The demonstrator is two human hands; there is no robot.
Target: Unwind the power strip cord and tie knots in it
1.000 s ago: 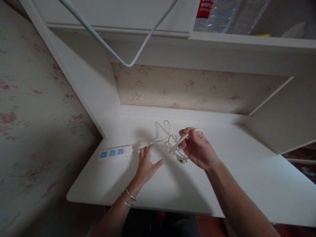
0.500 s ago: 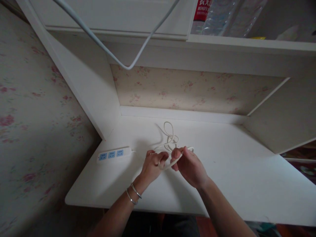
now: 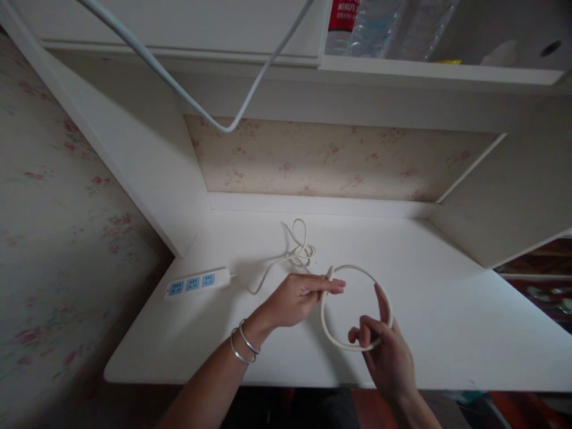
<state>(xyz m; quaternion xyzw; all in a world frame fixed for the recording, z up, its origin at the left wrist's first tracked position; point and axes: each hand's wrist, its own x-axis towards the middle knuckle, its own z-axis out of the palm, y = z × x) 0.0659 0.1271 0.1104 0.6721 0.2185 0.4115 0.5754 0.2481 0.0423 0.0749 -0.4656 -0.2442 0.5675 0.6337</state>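
Observation:
A white power cord (image 3: 356,267) is formed into a round loop above the desk. My left hand (image 3: 290,301) pinches the loop's left side, fingers pointing right, with a short bit of cord sticking up there. At the loop's lower right, my right hand (image 3: 388,351) has its fingers curled around the cord, one finger stretched up inside the ring. More of the cord lies in a loose tangle (image 3: 301,253) behind my hands. It runs left to a white power strip (image 3: 199,282) with blue sockets, which lies on the desk.
The white desk (image 3: 447,333) has a back ledge and side panels. Overhead, a shelf (image 3: 429,70) holds several plastic bottles (image 3: 375,27). A thick pale cable (image 3: 179,86) hangs in a V close to the camera. Flowered wallpaper (image 3: 58,238) covers the left wall.
The cord between my hands has opened into a wide round loop. My right hand has moved right and down, and my left hand's fingers have straightened. The view has shifted slightly.

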